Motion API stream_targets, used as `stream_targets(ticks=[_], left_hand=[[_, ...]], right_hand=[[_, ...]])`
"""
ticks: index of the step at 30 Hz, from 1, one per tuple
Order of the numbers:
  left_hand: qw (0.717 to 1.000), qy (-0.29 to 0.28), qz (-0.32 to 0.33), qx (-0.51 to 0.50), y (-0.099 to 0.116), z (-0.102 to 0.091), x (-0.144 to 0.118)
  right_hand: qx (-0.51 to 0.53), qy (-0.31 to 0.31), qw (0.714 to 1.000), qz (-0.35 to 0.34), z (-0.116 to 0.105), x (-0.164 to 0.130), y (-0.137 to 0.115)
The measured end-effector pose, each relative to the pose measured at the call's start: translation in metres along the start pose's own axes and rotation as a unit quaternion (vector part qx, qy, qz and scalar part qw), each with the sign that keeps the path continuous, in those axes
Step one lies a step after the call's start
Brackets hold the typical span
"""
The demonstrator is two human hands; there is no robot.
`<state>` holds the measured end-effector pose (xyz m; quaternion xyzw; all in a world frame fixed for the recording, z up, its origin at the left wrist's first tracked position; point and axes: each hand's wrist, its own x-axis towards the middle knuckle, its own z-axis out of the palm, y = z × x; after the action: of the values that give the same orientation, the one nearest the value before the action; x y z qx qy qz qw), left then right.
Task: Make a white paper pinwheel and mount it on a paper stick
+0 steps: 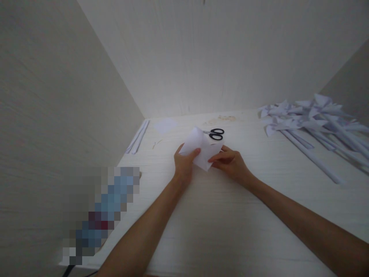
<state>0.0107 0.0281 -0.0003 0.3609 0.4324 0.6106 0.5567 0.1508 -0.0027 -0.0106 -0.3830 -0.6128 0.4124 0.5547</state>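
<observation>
Holding a white paper sheet above the middle of a pale table, inside a plain booth with light walls. Gripping the sheet's left edge with the left hand, thumb lying over the front of the paper, other fingers closed behind it. Pinching the lower right edge with the right hand, fingertips pressed together on the paper near its bottom corner. Curving upward between the two grips, top edge rolling back towards the far wall.

Possibly creasing in the wrong place, judging by the loose curl, should either pinch tighten unevenly. Possibly slipping free on the right, that grip being only at the fingertips.

Reaching forward with both forearms bare, converging from the lower corners, wrists low and near the table.

Lying just behind the sheet: black-handled scissors. Resting at far right: a heap of paper pinwheels on rolled paper sticks. Lying at far left: narrow paper strips.
</observation>
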Motion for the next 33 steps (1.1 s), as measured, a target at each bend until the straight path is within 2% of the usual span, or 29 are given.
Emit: stream_targets(ticks=[4, 8, 13, 22, 33], left_hand=[[1.000, 0.003, 0.007, 0.019, -0.001, 0.000, -0.002], [0.998, 0.008, 0.018, 0.064, 0.000, 0.004, -0.007], [0.993, 0.008, 0.039, 0.114, 0.001, 0.008, -0.012], [0.990, -0.008, 0.041, 0.132, 0.001, 0.010, -0.016], [0.990, -0.014, 0.035, 0.134, 0.000, 0.012, -0.019]], right_hand=[[0.023, 0.029, 0.998, 0.043, 0.000, 0.002, -0.002], [0.042, 0.084, 0.992, 0.086, 0.001, 0.002, -0.002], [0.014, 0.119, 0.983, 0.136, 0.005, 0.002, -0.003], [0.001, 0.168, 0.976, 0.137, 0.008, -0.001, -0.003], [0.028, 0.182, 0.968, 0.172, 0.009, -0.001, -0.006]])
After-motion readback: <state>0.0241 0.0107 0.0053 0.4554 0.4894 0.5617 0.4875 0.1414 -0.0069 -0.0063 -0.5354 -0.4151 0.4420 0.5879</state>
